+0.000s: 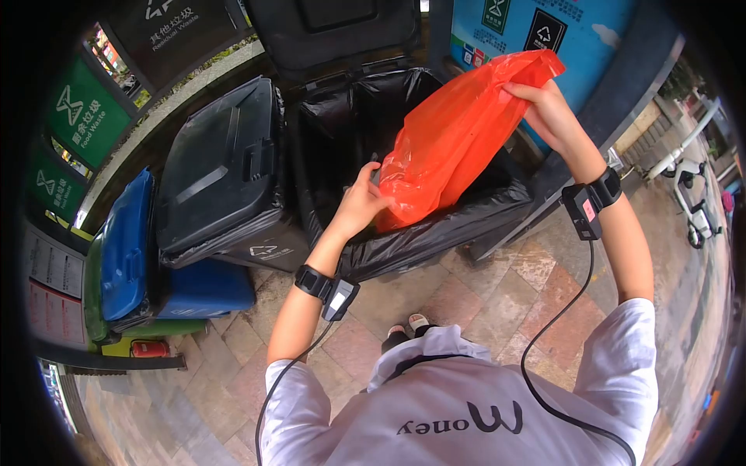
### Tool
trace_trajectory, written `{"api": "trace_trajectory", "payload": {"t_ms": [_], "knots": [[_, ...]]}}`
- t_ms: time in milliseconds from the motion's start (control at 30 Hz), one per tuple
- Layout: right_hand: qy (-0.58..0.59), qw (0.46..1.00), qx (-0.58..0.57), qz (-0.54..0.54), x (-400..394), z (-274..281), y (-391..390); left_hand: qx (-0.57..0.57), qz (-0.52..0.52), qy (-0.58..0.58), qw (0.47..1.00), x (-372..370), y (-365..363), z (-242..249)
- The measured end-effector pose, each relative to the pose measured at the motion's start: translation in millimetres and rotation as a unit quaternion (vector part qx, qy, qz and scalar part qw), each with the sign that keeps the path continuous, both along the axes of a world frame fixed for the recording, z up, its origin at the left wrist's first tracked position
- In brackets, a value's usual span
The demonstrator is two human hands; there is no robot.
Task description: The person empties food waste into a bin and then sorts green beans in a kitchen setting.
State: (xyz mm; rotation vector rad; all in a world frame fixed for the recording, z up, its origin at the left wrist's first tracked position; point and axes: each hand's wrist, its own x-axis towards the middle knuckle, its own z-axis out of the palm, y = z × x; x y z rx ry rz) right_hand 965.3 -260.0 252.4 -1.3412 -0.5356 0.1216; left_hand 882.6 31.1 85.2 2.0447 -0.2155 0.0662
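Observation:
An orange-red plastic bag (458, 140) is stretched at a slant over an open black trash bin (454, 242) lined with a black bag. High on the right, my right hand (548, 113) pinches the bag near its upper end, thumb on the near side. My left hand (364, 203) grips the lower left end, at the height of the bin's mouth. What the orange bag contains, if anything, cannot be seen. The bin's lid (334, 35) is tipped back behind it. Part of the dark inside is hidden by the bag.
Left of the open bin stand a closed black bin (221, 171) and a blue bin (128, 248), with a green bin (95, 287) beyond. A blue notice board (590, 46) rises behind on the right. A fire extinguisher (150, 349) is at lower left. Paving tiles (451, 303) lie underfoot.

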Motion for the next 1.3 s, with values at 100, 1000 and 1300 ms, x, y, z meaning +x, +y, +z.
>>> {"api": "trace_trajectory", "payload": {"t_ms": [100, 1000, 1300], "knots": [[-0.083, 0.967, -0.221, -0.099, -1, -3, -15, 0.053, 0.154, -0.164, 0.973, 34, 16, 11], [-0.361, 0.711, -0.602, 0.045, -5, -123, -31, 0.413, 0.181, -0.186, 0.873, -23, 66, 31], [-0.346, 0.787, -0.510, -0.031, 29, -68, -31, 0.432, 0.207, -0.308, 0.822, -22, 28, 110]]}}
